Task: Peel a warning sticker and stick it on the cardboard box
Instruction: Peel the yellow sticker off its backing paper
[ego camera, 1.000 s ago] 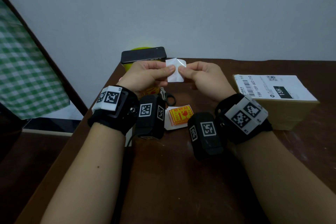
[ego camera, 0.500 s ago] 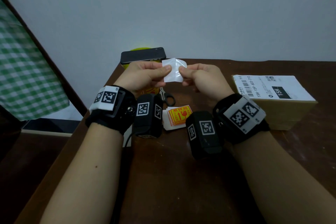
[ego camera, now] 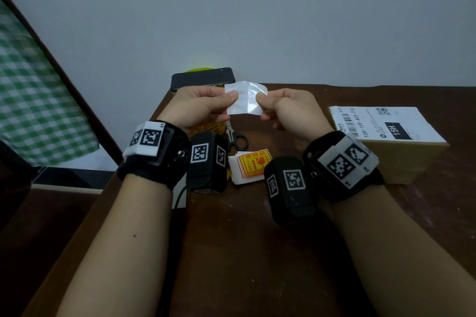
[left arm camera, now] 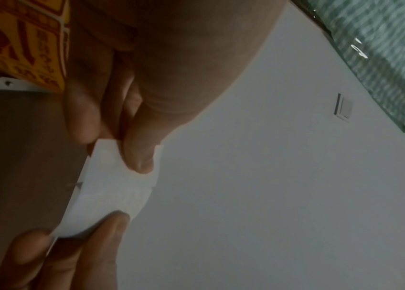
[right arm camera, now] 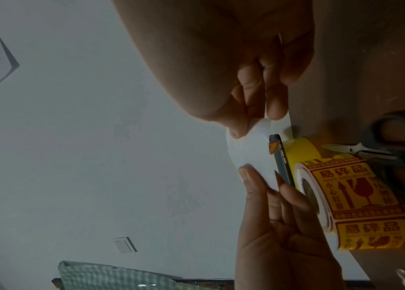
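Observation:
Both hands hold one small sticker piece (ego camera: 244, 97) up above the table, its white back toward me. My left hand (ego camera: 206, 104) pinches its left edge between thumb and fingers, and my right hand (ego camera: 283, 108) pinches the glossy right part, which bends away from the rest. The same white piece (left arm camera: 112, 188) shows between both hands' fingertips in the left wrist view, and again (right arm camera: 251, 155) in the right wrist view. The cardboard box (ego camera: 391, 141), with a white shipping label on top, stands on the table to the right of my right hand.
A stack of cut yellow warning stickers (ego camera: 251, 166) lies between my wrists. A yellow sticker roll (right arm camera: 353, 200), black-handled scissors (ego camera: 237, 137) and a dark phone (ego camera: 203, 78) sit behind my left hand. The table's left edge drops off beside green checked cloth (ego camera: 38, 100).
The sticker piece has risen slightly and my hands have drawn a little apart. The glossy right part now bends further away from the white left part.

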